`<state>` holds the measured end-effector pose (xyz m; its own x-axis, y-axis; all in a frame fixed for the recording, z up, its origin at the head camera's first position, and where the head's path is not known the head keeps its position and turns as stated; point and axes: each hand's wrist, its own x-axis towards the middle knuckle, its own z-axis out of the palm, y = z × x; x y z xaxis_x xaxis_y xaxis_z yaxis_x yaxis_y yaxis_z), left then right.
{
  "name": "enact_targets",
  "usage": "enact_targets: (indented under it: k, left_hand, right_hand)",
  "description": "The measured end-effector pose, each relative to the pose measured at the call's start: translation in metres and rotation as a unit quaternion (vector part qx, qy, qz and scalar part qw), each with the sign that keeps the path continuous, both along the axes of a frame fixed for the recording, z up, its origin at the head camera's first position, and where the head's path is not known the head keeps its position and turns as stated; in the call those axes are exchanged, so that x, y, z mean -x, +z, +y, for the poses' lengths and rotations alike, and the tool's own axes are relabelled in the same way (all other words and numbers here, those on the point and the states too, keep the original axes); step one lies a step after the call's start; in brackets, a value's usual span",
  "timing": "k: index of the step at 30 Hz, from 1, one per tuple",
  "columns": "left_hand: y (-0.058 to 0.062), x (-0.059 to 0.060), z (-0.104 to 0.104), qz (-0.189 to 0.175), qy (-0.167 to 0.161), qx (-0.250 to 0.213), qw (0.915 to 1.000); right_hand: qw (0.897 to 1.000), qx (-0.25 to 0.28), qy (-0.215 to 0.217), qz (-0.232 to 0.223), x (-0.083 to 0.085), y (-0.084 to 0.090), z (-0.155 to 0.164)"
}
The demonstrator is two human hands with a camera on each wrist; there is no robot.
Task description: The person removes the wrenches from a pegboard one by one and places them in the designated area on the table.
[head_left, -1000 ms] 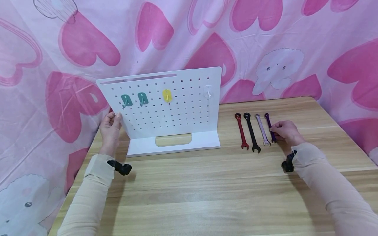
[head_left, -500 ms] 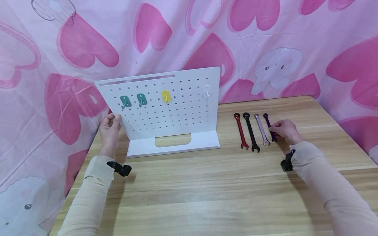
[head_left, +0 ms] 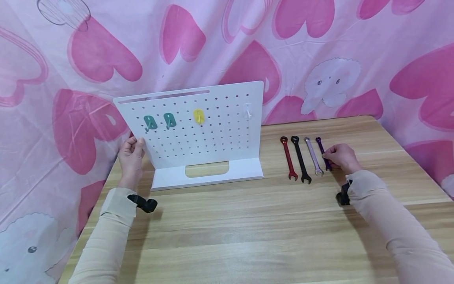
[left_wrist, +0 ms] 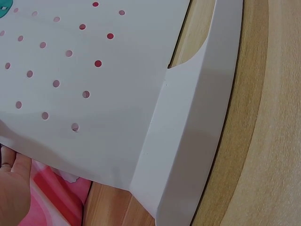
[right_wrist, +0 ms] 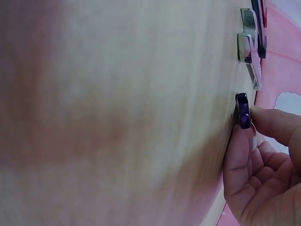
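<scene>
My left hand (head_left: 131,157) grips the left edge of a white pegboard stand (head_left: 241,155), thumb in front and fingers behind. In the left wrist view, part of that hand (left_wrist: 14,188) shows at the board's edge. My right hand (head_left: 341,157) pinches a purple combination wrench (head_left: 321,148) between thumb and fingers. The right wrist view shows the purple wrench's end (right_wrist: 243,112) close to the tabletop. To its left lie a silver wrench (head_left: 313,156), a black wrench (head_left: 301,159) and a red wrench (head_left: 289,159), roughly parallel.
Two green hooks (head_left: 150,122), a yellow hook (head_left: 199,116) and a clear hook (head_left: 247,111) are fixed on the board. A wooden table (head_left: 227,232) spreads in front. Behind hangs a pink curtain (head_left: 213,23) with hearts.
The view has shifted very slightly. Both hands keep their places on the pegboard edge and the purple wrench.
</scene>
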<state>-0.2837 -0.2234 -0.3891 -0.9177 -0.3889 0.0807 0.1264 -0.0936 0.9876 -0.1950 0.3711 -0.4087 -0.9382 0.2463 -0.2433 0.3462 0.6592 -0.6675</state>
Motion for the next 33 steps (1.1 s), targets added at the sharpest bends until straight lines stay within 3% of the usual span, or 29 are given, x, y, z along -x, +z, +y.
enact_targets:
  k: [16,26,28,33]
  left_hand:
    - [-0.002,-0.002,0.000,0.008,-0.003,0.028,0.9996]
    - [0.007,-0.001,-0.005,-0.048,-0.009,0.007,0.9988]
    - [0.011,-0.002,-0.007,-0.052,-0.016,0.021,0.9983]
    - [0.019,-0.001,-0.016,-0.044,-0.045,0.084,0.9945]
  right_hand:
    - [1.000,-0.005,0.000,0.006,0.005,-0.002,-0.001]
    - [0.999,0.050,-0.003,-0.002,0.009,-0.004,0.001]
    - [0.999,0.044,0.006,-0.004,0.009,-0.001,0.002]
    - [0.999,-0.029,0.042,0.014,0.005,0.009,0.007]
